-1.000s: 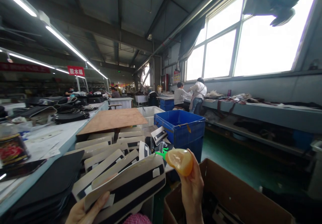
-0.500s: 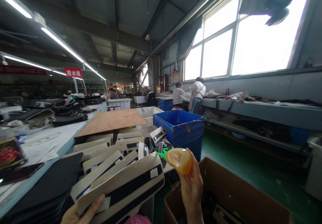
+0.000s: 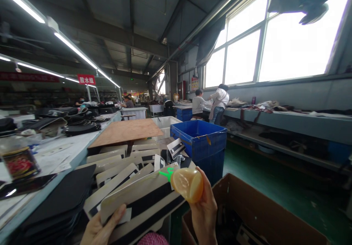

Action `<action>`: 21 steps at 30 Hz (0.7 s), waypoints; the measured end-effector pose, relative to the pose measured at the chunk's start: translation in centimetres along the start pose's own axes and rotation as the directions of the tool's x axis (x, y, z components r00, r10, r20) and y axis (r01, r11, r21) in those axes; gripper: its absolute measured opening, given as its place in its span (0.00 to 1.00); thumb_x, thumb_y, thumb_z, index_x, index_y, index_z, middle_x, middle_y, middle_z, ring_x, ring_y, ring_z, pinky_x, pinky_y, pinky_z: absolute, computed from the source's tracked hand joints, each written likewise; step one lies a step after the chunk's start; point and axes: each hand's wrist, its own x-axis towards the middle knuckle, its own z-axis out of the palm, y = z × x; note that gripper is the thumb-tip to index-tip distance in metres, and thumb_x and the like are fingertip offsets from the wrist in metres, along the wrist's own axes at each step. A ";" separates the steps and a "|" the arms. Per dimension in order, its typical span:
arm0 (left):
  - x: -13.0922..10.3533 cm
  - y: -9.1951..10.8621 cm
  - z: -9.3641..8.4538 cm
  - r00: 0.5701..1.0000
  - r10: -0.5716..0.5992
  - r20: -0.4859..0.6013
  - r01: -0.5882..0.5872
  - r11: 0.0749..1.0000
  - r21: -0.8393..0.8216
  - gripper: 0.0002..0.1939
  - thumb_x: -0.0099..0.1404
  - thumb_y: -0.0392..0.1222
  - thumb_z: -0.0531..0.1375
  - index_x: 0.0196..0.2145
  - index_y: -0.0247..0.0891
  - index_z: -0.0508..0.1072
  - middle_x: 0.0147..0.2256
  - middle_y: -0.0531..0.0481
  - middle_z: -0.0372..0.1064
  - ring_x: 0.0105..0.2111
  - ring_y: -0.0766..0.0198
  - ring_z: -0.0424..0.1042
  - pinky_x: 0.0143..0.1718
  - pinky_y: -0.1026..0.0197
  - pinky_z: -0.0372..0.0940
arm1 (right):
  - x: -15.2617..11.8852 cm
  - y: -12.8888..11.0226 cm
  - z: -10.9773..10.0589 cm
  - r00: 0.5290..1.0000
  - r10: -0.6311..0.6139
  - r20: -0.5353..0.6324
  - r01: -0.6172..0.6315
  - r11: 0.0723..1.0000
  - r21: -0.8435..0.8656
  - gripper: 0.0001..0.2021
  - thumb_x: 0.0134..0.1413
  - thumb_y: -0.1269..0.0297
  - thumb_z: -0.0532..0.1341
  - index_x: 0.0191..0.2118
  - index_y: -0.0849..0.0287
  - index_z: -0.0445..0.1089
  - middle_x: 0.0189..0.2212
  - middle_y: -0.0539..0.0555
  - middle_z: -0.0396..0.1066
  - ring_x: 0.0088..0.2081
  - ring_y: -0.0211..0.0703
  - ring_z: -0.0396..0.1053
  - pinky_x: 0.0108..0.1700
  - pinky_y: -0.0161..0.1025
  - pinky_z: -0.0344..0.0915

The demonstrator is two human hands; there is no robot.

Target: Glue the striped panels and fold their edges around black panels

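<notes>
My left hand (image 3: pixel 106 226) grips the lower left corner of a beige panel (image 3: pixel 145 195) with black strips and small white patches, the thumb on its face. In my right hand (image 3: pixel 203 208) is a squeeze bottle (image 3: pixel 188 184) of amber liquid, held on its side with its green nozzle (image 3: pixel 167 173) pointing left. The nozzle tip is at the panel's upper edge; whether it touches I cannot tell. Behind the held panel lie several similar beige panels (image 3: pixel 117 180), overlapping each other.
A stack of black sheets (image 3: pixel 59 197) lies at left, beside a table with a phone (image 3: pixel 27 186) and a labelled jar (image 3: pixel 19 160). An open cardboard box (image 3: pixel 264 208) stands at right, a blue bin (image 3: pixel 210 147) ahead. Two people (image 3: pixel 218 102) work by the window.
My right hand has brought the bottle left and slightly down, so its nozzle now lies over the panel's upper edge. The view has turned slightly left.
</notes>
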 end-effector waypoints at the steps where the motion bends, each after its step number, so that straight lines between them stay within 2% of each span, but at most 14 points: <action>1: -0.3 0.1 0.5 1.000 0.008 0.010 -0.008 1.000 -0.012 0.22 0.37 0.51 0.79 0.30 0.42 0.82 0.36 0.49 0.85 0.53 0.38 0.77 0.66 0.41 0.62 | -0.5 0.1 0.2 1.000 0.004 0.027 -0.004 1.000 0.011 0.26 0.55 0.61 0.72 0.59 0.55 0.74 0.53 0.59 0.80 0.51 0.52 0.80 0.51 0.41 0.77; 3: -0.6 0.3 1.0 0.999 0.001 0.037 0.001 0.999 -0.037 0.22 0.40 0.50 0.79 0.33 0.41 0.83 0.38 0.48 0.85 0.54 0.39 0.77 0.66 0.41 0.62 | -1.3 0.2 0.5 0.997 0.026 0.072 -0.028 0.999 0.025 0.26 0.55 0.62 0.72 0.59 0.54 0.74 0.55 0.59 0.79 0.53 0.53 0.79 0.53 0.40 0.76; 6: -0.3 0.1 0.8 0.994 -0.044 0.104 0.049 0.997 -0.052 0.22 0.41 0.44 0.79 0.35 0.40 0.83 0.40 0.48 0.84 0.57 0.41 0.75 0.67 0.45 0.61 | -1.7 0.3 0.7 0.993 0.023 0.118 -0.027 0.999 0.031 0.25 0.55 0.63 0.72 0.59 0.53 0.75 0.54 0.58 0.79 0.53 0.52 0.79 0.52 0.38 0.77; 9: 0.3 -0.3 0.2 0.990 -0.045 0.133 0.051 0.998 -0.040 0.22 0.42 0.43 0.79 0.37 0.40 0.82 0.43 0.48 0.84 0.59 0.42 0.73 0.67 0.46 0.60 | -1.4 0.2 0.9 0.997 -0.049 0.067 0.047 0.999 0.027 0.25 0.56 0.63 0.72 0.60 0.52 0.74 0.55 0.58 0.79 0.52 0.52 0.79 0.51 0.38 0.77; 11: 0.7 -0.7 -0.1 0.988 -0.025 0.153 0.028 0.999 -0.022 0.22 0.45 0.45 0.79 0.38 0.39 0.82 0.44 0.48 0.83 0.59 0.43 0.72 0.68 0.47 0.60 | -1.2 0.2 1.0 0.997 -0.074 0.015 0.074 0.997 0.014 0.25 0.58 0.62 0.71 0.60 0.52 0.73 0.56 0.59 0.78 0.52 0.53 0.80 0.50 0.39 0.78; 14: 1.0 -1.2 -0.2 0.982 -0.036 0.187 0.037 0.999 0.002 0.23 0.44 0.47 0.79 0.38 0.38 0.81 0.43 0.48 0.84 0.59 0.43 0.73 0.67 0.49 0.61 | -1.1 0.5 1.0 0.997 -0.063 0.036 0.063 0.998 0.010 0.24 0.59 0.60 0.70 0.60 0.53 0.73 0.56 0.60 0.78 0.51 0.53 0.80 0.49 0.40 0.78; 16: 1.1 -1.4 -0.2 0.986 -0.027 0.162 0.028 1.000 -0.001 0.25 0.43 0.50 0.79 0.38 0.39 0.81 0.40 0.48 0.84 0.58 0.43 0.73 0.66 0.49 0.62 | -0.8 0.9 0.7 0.998 -0.043 0.040 0.043 0.999 0.002 0.26 0.58 0.59 0.70 0.62 0.54 0.71 0.57 0.60 0.77 0.50 0.52 0.80 0.50 0.40 0.78; 21: 0.3 -1.1 0.6 0.994 0.010 0.105 -0.008 1.000 -0.020 0.29 0.42 0.59 0.78 0.37 0.40 0.80 0.36 0.49 0.83 0.57 0.43 0.74 0.66 0.48 0.62 | 0.5 2.0 -0.3 0.998 0.006 -0.066 -0.011 0.998 -0.067 0.33 0.57 0.55 0.71 0.66 0.57 0.67 0.60 0.64 0.74 0.56 0.57 0.76 0.54 0.45 0.76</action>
